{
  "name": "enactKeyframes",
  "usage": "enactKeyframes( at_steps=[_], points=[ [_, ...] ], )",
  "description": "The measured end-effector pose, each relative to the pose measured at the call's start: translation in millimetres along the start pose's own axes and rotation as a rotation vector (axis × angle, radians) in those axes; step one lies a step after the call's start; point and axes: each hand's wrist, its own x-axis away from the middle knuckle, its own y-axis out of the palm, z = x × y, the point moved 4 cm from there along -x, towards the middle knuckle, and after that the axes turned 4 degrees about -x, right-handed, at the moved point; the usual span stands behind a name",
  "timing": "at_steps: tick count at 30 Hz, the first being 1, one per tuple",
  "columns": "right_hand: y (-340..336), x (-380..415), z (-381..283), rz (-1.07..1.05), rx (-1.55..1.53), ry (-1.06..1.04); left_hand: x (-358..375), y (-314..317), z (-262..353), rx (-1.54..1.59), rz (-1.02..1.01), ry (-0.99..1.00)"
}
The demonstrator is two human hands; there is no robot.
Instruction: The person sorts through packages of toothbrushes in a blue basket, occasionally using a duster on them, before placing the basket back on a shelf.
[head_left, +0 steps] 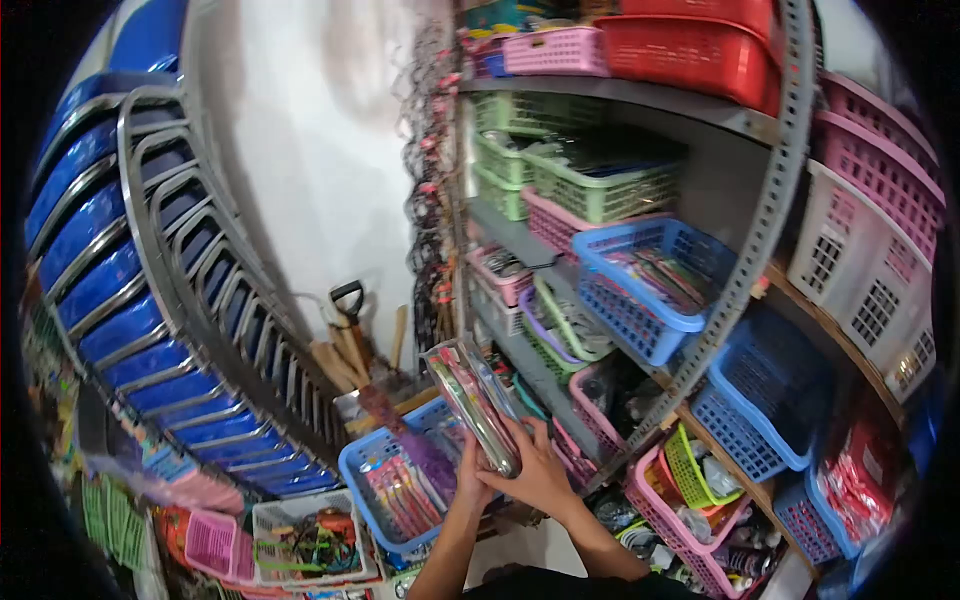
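Both hands hold a stack of clear-wrapped packs (470,400) with pink and dark items inside, tilted upright in front of the body. My left hand (472,478) is closed round the lower left side of the stack. My right hand (540,465) grips its lower right side, fingers bent over the edge. Just left of and below the stack is a blue basket (350,470) with pink packs (402,495) and a purple wrapped item (425,465) in it.
Metal shelving (770,200) at the right carries green, pink, red and blue baskets (640,300). Blue chairs (130,300) are stacked at the left. Wooden-handled tools (350,345) lean by the white wall. A white basket (310,540) and pink basket (218,545) stand low at the left.
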Motion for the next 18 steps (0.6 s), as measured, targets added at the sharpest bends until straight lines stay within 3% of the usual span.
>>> enactKeyframes(
  at_steps=[1, 3, 6, 7, 10, 11, 15, 16, 17, 18],
  points=[
    [-11.5, 2.4, 3.3, -0.002, -0.002, 0.096, -4.9, 12.9, -7.4, -0.034, -0.051, -0.024],
    [-35.2, 6.6, 11.1, 0.115, 0.05, 0.093, -16.2, 32.4, -22.9, -0.124, -0.053, -0.046],
    [-72.2, 15.2, 20.4, 0.29, -0.056, 0.103, -25.7, 67.6, -39.8, -0.221, -0.324, -0.032],
    [-83.9, 16.7, 23.4, 0.364, -0.054, 0.011, -32.2, 75.0, -47.1, -0.22, -0.349, -0.048],
    [-121.3, 26.5, 21.4, 0.463, -0.034, 0.014, -53.0, 111.8, -54.4, -0.282, -0.467, 0.186],
    [-132.9, 29.5, 20.7, 0.512, -0.019, -0.021, -64.9, 119.4, -58.0, -0.278, -0.487, 0.175],
    [-174.2, 38.8, 7.9, 0.609, -0.003, -0.018, -128.0, 145.3, -76.4, -0.758, -0.583, 0.26],
    [-182.1, 40.2, 5.4, 0.625, 0.0, -0.017, -136.7, 160.5, -68.7, -0.95, -0.585, 0.317],
    [-189.3, 41.0, 3.5, 0.64, 0.002, -0.016, -138.9, 186.1, -57.7, -1.186, -0.623, 0.715],
    [-196.6, 40.9, 1.4, 0.651, 0.003, -0.026, -140.6, 204.8, -53.5, -1.359, -0.654, 0.91]
  ],
)
